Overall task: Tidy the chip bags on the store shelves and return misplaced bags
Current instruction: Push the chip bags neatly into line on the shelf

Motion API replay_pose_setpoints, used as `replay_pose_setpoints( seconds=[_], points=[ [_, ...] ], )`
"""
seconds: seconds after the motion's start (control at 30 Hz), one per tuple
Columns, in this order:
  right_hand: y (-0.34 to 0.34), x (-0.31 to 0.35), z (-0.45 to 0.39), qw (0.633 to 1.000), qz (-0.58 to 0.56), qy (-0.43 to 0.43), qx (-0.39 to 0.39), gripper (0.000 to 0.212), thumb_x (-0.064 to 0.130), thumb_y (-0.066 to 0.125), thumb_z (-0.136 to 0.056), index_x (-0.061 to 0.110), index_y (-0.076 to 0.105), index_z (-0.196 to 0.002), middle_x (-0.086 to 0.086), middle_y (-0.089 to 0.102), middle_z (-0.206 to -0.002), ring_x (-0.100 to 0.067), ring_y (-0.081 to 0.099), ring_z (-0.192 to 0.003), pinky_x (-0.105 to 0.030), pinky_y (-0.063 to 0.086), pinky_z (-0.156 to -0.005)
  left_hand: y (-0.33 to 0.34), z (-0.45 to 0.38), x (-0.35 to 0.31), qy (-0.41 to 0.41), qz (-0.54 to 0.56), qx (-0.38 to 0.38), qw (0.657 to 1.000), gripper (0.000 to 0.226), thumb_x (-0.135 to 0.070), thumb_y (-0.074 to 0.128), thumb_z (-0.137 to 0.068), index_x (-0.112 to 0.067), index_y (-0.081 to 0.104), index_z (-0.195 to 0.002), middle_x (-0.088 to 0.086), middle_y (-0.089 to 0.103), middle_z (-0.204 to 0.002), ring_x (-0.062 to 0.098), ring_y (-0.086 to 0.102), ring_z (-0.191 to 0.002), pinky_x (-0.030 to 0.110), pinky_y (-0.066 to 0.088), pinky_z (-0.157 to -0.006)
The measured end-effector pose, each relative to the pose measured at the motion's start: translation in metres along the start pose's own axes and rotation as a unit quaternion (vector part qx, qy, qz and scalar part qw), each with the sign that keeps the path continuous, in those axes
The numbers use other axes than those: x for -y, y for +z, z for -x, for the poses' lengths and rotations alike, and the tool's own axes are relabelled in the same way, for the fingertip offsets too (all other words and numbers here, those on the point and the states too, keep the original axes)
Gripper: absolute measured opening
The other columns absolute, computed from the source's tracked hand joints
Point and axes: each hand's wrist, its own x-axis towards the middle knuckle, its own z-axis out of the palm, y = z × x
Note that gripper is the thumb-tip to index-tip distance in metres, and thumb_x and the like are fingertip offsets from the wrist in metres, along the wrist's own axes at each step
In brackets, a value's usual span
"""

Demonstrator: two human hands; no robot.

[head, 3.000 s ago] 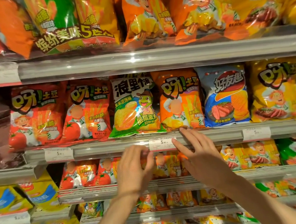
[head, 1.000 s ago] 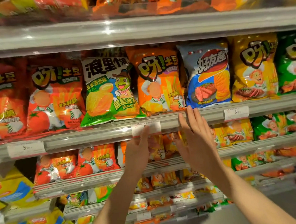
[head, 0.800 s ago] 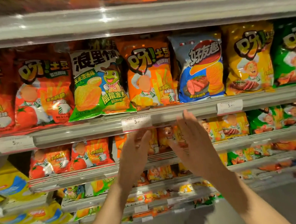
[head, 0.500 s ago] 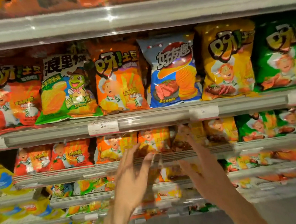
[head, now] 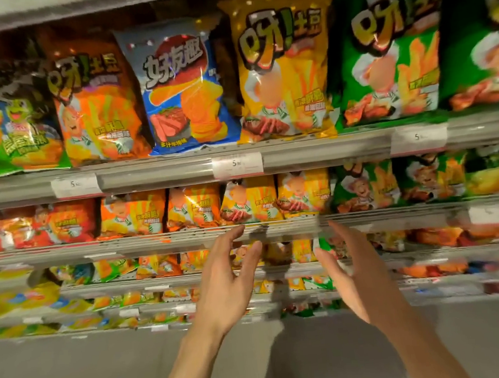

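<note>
Nearest: left hand point(head: 225, 285) and right hand point(head: 352, 273) raised side by side, palms turned toward each other, fingers loosely spread, nothing held, no contact with any bag. Behind the fingertips: lower shelf rail point(head: 125, 246) carrying a row of small chip bags point(head: 249, 202) in red, orange, yellow and green. Farther up: main shelf point(head: 164, 172) with price tag point(head: 237, 165) at centre. On that shelf, upright, left to right: frog bag point(head: 14, 138), orange bag point(head: 97, 112), blue bag point(head: 180, 88), yellow bag point(head: 282, 69), green bag point(head: 390, 53). Blue bag standing between orange and yellow, touching both.
</note>
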Motion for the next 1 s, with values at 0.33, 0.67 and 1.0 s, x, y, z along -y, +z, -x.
replay_pose_setpoints(
  seconds=[0.33,0.67,1.0],
  points=[
    [-0.013,0.028,-0.034,0.959,0.208,-0.134,-0.141,0.063,0.057,0.04,-0.101,0.02,0.043,-0.152,-0.007,0.042,-0.155,-0.03,0.037,-0.146,-0.054,0.035,-0.117,-0.018,-0.058,-0.018,-0.084,0.213,-0.055,0.972,0.026,-0.044,0.059,-0.099,-0.024,0.065,-0.114,-0.007,0.071,-0.108,0.009,0.066,-0.104,0.032,0.054,-0.094],
    [0.028,0.098,-0.101,0.838,0.375,-0.35,-0.185,0.053,0.031,0.057,-0.097,0.011,0.051,-0.147,-0.025,0.043,-0.151,-0.045,0.04,-0.14,-0.058,0.032,-0.114,-0.04,-0.113,-0.022,-0.136,0.363,-0.019,0.922,0.046,-0.05,0.061,-0.096,-0.008,0.078,-0.09,0.012,0.081,-0.087,0.018,0.07,-0.074,0.028,0.057,-0.067],
    [0.031,0.1,-0.114,0.814,0.447,-0.325,-0.18,0.064,0.032,0.063,-0.092,0.021,0.044,-0.152,-0.017,0.037,-0.158,-0.039,0.036,-0.143,-0.055,0.029,-0.116,-0.064,-0.11,0.002,0.02,0.064,-0.081,0.994,0.056,-0.052,0.053,-0.099,-0.016,0.07,-0.061,-0.003,0.073,-0.059,0.021,0.072,-0.067,0.039,0.057,-0.068]
  ],
)
